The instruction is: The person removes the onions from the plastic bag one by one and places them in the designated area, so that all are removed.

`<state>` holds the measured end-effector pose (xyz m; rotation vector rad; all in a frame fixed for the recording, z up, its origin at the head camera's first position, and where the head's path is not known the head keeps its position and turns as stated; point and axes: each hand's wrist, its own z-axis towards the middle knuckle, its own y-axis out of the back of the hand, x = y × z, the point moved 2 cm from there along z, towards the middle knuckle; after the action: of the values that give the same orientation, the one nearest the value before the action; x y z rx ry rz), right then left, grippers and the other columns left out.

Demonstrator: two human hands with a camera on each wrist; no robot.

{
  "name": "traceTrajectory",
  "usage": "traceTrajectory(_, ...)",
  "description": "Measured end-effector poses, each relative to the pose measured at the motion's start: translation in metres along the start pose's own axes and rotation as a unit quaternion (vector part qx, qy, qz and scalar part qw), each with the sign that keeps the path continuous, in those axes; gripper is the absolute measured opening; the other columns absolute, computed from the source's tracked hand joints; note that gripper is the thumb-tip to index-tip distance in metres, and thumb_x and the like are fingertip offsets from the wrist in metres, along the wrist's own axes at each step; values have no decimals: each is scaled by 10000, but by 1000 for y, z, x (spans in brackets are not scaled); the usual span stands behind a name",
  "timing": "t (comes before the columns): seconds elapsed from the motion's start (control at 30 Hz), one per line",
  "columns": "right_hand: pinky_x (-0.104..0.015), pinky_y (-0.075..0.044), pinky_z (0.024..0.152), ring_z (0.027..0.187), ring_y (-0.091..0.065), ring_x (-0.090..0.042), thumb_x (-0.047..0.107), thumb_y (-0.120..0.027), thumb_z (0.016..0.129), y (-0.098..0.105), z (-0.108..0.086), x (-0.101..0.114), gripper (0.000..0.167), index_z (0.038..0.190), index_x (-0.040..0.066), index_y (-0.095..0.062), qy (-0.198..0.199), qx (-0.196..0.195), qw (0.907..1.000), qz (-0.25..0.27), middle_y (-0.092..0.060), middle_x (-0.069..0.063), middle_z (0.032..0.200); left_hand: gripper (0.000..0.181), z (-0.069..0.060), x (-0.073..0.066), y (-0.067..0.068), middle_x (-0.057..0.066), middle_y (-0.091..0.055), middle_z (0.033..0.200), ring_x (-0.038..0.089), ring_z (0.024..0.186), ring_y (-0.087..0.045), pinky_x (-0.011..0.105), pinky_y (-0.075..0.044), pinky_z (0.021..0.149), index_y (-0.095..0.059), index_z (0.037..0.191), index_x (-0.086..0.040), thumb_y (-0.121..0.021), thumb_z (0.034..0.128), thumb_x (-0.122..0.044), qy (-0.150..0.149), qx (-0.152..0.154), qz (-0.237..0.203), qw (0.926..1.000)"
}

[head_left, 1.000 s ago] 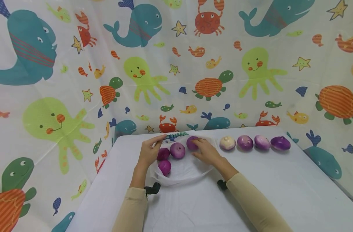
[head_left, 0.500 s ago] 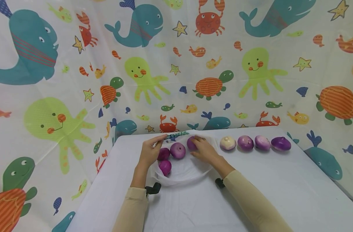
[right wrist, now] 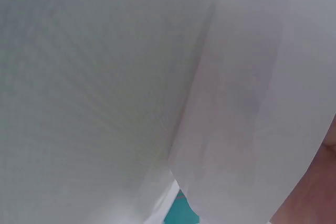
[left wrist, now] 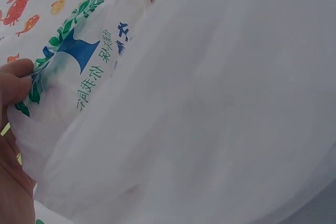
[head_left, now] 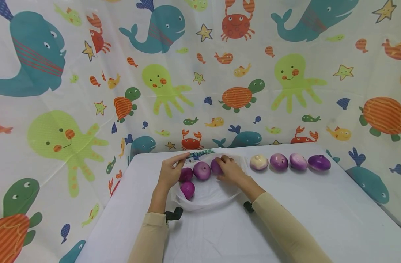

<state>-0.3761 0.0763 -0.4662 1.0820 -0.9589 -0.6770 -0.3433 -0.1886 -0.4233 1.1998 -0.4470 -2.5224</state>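
Note:
A white plastic bag [head_left: 210, 199] lies spread at the table's middle with its mouth towards the person. Inside are a dark onion [head_left: 186, 175], a large purple onion [head_left: 201, 170] and a magenta onion [head_left: 188, 190]. The left hand [head_left: 170, 173] pinches the bag's left edge; in the left wrist view its fingers [left wrist: 17, 80] meet beside the green and blue print [left wrist: 79, 48]. At the bag's right side the right hand [head_left: 232, 171] holds another purple onion [head_left: 216, 166], its fingers round the right side. White plastic [right wrist: 231, 98] fills most of the right wrist view.
Right of the bag, a pale onion [head_left: 258, 162], two purple-and-white onions [head_left: 279, 162] [head_left: 298, 162] and a deep purple onion [head_left: 319, 163] stand in a row on the white table [head_left: 318, 204]. A patterned sea-animal curtain [head_left: 200, 91] hangs behind.
The right hand and its onion have shifted slightly left, nearer the large purple onion. The left hand has stayed in place on the bag's edge.

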Motion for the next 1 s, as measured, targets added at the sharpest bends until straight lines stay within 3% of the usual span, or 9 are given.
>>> traceTrajectory(0.23, -566, -530, 1091, 1344, -534, -474, 244, -822, 909, 0, -1, 1, 713, 1509, 88, -470, 313, -70, 9995, 43, -462, -229, 1525, 288, -3, -36, 3, 198, -731, 1271, 374, 1258, -671, 492, -526, 1083, -732, 1247, 27, -580, 1008, 79, 180, -51, -54, 9998)
traceTrajectory(0.53, -548, -523, 1087, 1232, -606, -463, 146, -836, 877, -1, -2, 3, 628, 1420, 55, -533, 670, -303, 9973, 54, -562, -208, 1451, 294, -3, -37, 3, 198, -724, 1287, 373, 1269, -664, 501, -527, 1078, -722, 1263, 29, -577, 1012, 74, 187, -23, -45, 9998)
traceTrajectory(0.63, -537, -537, 1069, 1198, -627, -444, 144, -834, 881, 0, -3, 4, 628, 1425, 51, -535, 687, -293, 9972, 71, -556, -206, 1441, 294, -3, -37, 3, 200, -724, 1287, 369, 1271, -665, 496, -528, 1076, -723, 1263, 29, -579, 1011, 73, 191, -17, -42, 9998)
traceTrajectory(0.87, -541, -563, 1029, 1166, -635, -459, 166, -830, 891, 0, -4, 4, 638, 1450, 82, -535, 609, -208, 9979, 56, -544, -227, 1444, 295, 0, -7, -1, 193, -723, 1292, 367, 1278, -660, 506, -526, 1084, -730, 1262, 12, -578, 1015, 67, 219, -27, 28, 9998)
traceTrajectory(1.0, -553, -569, 1016, 1156, -641, -467, 171, -839, 880, -2, -4, 3, 637, 1440, 105, -544, 619, -227, 9978, 64, -562, -248, 1421, 298, 0, -2, -2, 145, -730, 1301, 322, 1278, -670, 464, -537, 1079, -740, 1272, -40, -599, 1019, 31, 207, -20, 4, 9998)
